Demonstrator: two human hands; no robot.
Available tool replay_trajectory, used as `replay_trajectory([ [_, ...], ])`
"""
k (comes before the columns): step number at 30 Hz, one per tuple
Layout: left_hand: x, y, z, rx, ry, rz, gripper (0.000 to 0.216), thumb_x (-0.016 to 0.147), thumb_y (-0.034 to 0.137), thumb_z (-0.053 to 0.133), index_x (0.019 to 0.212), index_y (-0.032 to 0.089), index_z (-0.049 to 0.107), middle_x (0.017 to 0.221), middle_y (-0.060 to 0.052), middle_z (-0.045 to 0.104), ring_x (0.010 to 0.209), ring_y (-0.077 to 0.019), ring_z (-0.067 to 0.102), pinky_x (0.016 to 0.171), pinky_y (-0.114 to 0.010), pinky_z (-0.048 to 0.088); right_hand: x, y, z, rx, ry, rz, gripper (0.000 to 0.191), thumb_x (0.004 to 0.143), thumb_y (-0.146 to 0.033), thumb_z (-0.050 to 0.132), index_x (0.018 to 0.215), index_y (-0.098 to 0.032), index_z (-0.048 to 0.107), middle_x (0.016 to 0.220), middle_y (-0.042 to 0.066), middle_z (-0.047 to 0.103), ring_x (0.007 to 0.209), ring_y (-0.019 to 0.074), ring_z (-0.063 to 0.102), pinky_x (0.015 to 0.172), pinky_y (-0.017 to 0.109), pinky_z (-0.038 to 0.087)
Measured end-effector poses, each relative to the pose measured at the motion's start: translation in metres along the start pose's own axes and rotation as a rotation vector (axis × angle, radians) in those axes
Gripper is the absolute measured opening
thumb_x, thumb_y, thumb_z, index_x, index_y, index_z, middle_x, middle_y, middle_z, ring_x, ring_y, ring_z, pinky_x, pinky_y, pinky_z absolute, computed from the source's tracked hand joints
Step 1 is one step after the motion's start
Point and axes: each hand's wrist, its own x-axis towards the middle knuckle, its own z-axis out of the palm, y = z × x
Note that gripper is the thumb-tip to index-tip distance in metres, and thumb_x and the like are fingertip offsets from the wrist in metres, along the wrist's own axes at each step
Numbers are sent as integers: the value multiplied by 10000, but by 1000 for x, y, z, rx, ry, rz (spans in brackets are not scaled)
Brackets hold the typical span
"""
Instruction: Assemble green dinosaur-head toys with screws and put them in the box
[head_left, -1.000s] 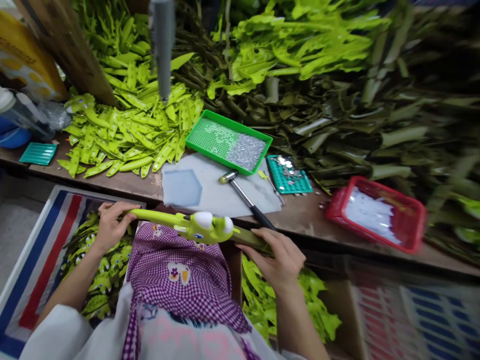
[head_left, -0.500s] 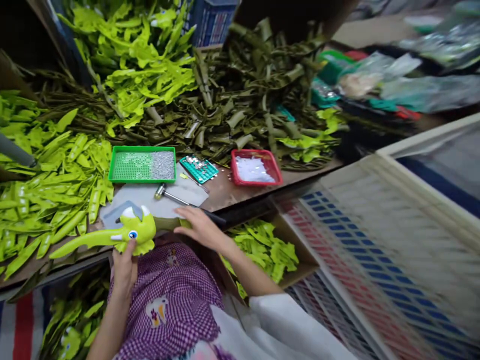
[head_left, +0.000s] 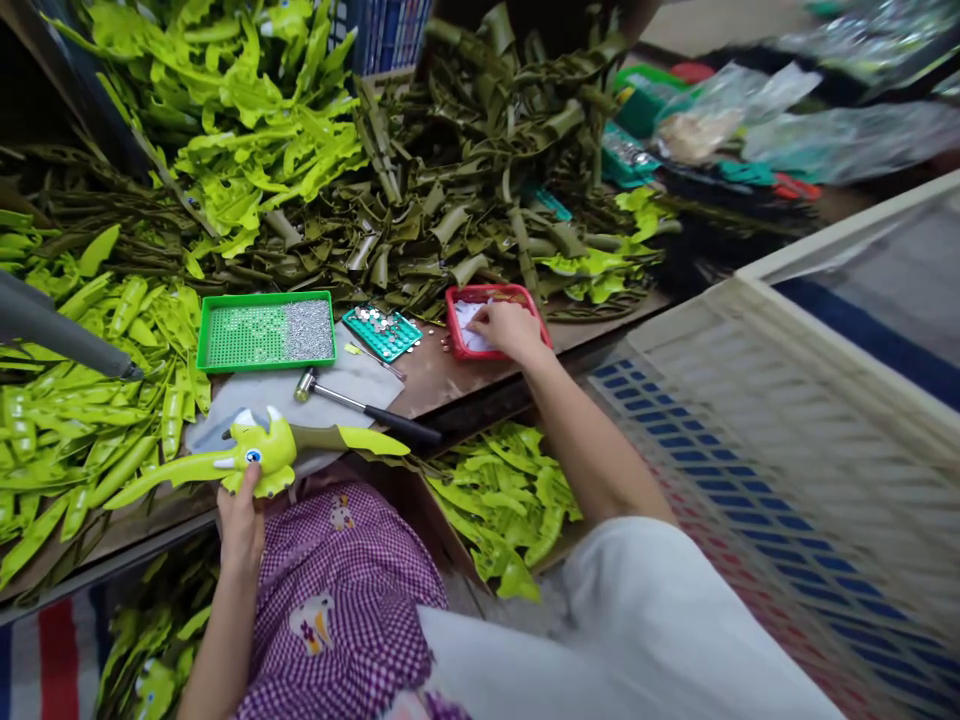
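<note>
My left hand [head_left: 241, 525] is closed around a lime-green toy with a horned dinosaur head [head_left: 268, 452], thumb just below its blue eye. A long green piece extends left from the head; an olive section with a green tip points right. My right hand [head_left: 511, 330] reaches into a red basket [head_left: 454, 328], fingertips pinched at the white slips [head_left: 468, 318] inside. Whether a slip is between the fingers is hidden. Behind the toy, a hammer [head_left: 341, 394] with a black handle lies partly on a pale sheet [head_left: 251, 387].
A green tray [head_left: 201, 335] holds small silvery pieces, beside a teal tray [head_left: 384, 338] with round metal bits. Olive plastic parts [head_left: 442, 215] and lime-green parts [head_left: 247, 130] are heaped behind. A box of green parts [head_left: 510, 490] sits below the table edge, near a white crate [head_left: 757, 400].
My right hand has let go of the toy's right end and moved right into the red basket. My left hand still holds the toy, with little movement.
</note>
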Motion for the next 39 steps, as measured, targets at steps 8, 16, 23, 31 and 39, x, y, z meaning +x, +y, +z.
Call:
replay_trajectory([
  [8, 3, 0, 0, -3, -7, 5, 536, 611, 245, 825, 1109, 173, 640, 1103, -87, 705, 1030, -249, 670, 912, -386, 543, 0, 13, -13, 312, 233, 52, 269, 844, -325, 578, 902, -90, 696, 980, 163, 713, 904, 222, 639, 772, 321, 433],
  [16, 2, -2, 1, -19, 8, -12, 538, 611, 226, 820, 1114, 174, 636, 1111, -81, 703, 1025, -241, 671, 910, -380, 539, -62, -46, -28, 966, 317, -12, 376, 849, -479, 504, 849, -112, 586, 685, 66, 658, 503, 77, 573, 515, 230, 449],
  [23, -3, -5, 4, -32, -1, 6, 573, 571, 285, 840, 1087, 135, 641, 1111, -103, 697, 1047, -256, 657, 960, -399, 494, -172, -229, 35, 1355, -500, -626, 331, 865, -554, 485, 870, -223, 481, 713, 3, 652, 597, 127, 630, 548, 275, 531],
  [31, -2, -11, -3, -53, -79, 41, 592, 607, 307, 827, 1135, 130, 624, 1143, -107, 680, 1073, -253, 638, 947, -373, 488, -172, -269, 69, 1026, -177, -768, 246, 905, -415, 462, 831, -199, 552, 811, 38, 655, 735, 155, 600, 719, 291, 479],
  [39, -3, -13, -2, -38, -58, 62, 576, 597, 325, 828, 1106, 127, 643, 1072, -102, 704, 966, -225, 665, 890, -335, 499, -181, -267, 76, 684, -49, -961, 237, 955, -332, 402, 896, -198, 587, 919, 86, 662, 843, 188, 609, 779, 306, 468],
])
